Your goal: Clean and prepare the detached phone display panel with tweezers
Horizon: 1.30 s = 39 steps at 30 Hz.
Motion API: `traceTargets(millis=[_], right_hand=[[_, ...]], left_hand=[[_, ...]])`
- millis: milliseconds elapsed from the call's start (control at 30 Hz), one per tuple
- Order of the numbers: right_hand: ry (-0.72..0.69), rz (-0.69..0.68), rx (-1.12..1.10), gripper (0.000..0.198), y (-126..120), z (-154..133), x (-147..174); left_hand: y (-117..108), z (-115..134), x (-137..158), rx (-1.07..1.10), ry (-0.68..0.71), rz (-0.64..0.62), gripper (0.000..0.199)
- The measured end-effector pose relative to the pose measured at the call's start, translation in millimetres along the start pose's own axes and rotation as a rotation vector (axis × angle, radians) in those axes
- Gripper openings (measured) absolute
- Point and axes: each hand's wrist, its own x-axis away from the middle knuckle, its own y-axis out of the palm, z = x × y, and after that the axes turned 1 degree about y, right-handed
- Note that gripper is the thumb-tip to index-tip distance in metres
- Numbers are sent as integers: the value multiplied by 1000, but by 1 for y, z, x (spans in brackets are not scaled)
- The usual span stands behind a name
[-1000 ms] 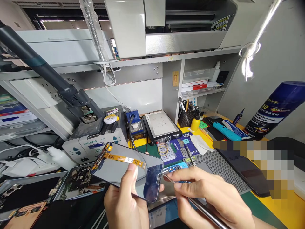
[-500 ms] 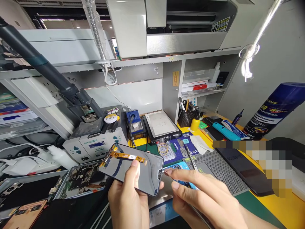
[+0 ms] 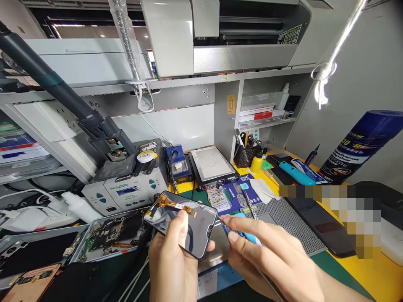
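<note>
My left hand (image 3: 172,256) is closed round a phone screen (image 3: 201,222), its grey back facing me and its notched end to the right. An orange flex cable (image 3: 178,206) lies across that back, near my thumb. My right hand (image 3: 267,251) pinches a thin metal tool (image 3: 271,286), whose shaft runs back under the palm. The tool's tip is close to the screen's notched edge; I cannot tell whether they touch. Behind the right fingers lies a blue phone part (image 3: 241,228), partly hidden.
An opened device tray with boards (image 3: 116,235) lies to the left. At the back stand a rework station (image 3: 126,193), a flat heating plate (image 3: 214,165) and a yellow bottle (image 3: 256,162). A dark phone (image 3: 321,226) and a spray can (image 3: 355,147) are on the right.
The phone screen has shifted slightly right and tilted, with its reflections changed. My right hand has moved a little with it, still pinching the tool at the notched edge.
</note>
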Motion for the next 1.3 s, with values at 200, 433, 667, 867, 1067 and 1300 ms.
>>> traceTargets(millis=[200, 433, 667, 867, 1067, 1300], right_hand=[[129, 37, -268, 19, 6, 6, -2], [224, 70, -502, 29, 13, 2, -1], [291, 105, -526, 27, 10, -5, -12], [289, 96, -554, 25, 10, -4, -14], [279, 85, -515, 27, 9, -3, -16], [251, 20, -504, 31, 7, -1, -7]], left_hand=[[3, 2, 1, 12, -70, -14, 11], [-4, 0, -6, -13, -77, -26, 10], [-4, -2, -4, 8, -26, -62, 7], [-6, -2, -5, -37, 71, -39, 21], [-10, -5, -7, -72, 146, 12, 22], [-8, -3, -4, -45, 234, 6, 20]])
